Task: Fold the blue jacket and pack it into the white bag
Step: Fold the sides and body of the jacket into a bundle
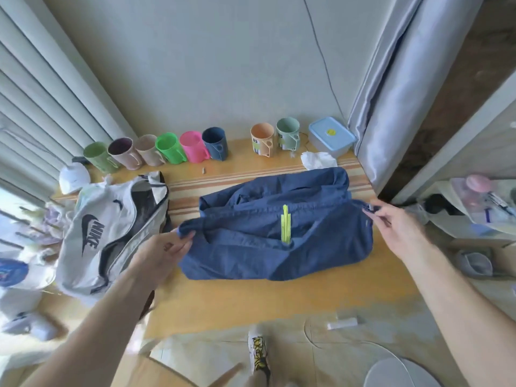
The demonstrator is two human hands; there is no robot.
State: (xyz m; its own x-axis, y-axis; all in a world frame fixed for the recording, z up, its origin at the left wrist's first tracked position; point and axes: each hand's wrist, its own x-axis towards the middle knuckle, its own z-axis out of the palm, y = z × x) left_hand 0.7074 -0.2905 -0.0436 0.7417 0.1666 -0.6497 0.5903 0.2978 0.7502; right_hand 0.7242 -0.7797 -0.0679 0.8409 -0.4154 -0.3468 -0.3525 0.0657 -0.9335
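Observation:
The blue jacket [279,233] lies partly folded across the middle of the wooden table [251,297], with a yellow-green stripe on its front. My left hand [164,247] pinches the jacket's left end and my right hand [396,219] pinches its right end, so a fold edge is stretched between them. The white bag [106,227], marked with a black logo and dark trim, lies on the table's left side with its zip open, touching my left wrist.
Several coloured mugs [167,148] stand in a row along the back edge against the wall. A lidded plastic box [331,136] and a crumpled tissue [318,160] sit at the back right. Curtains hang on both sides. Clutter fills a shelf [474,208] at right.

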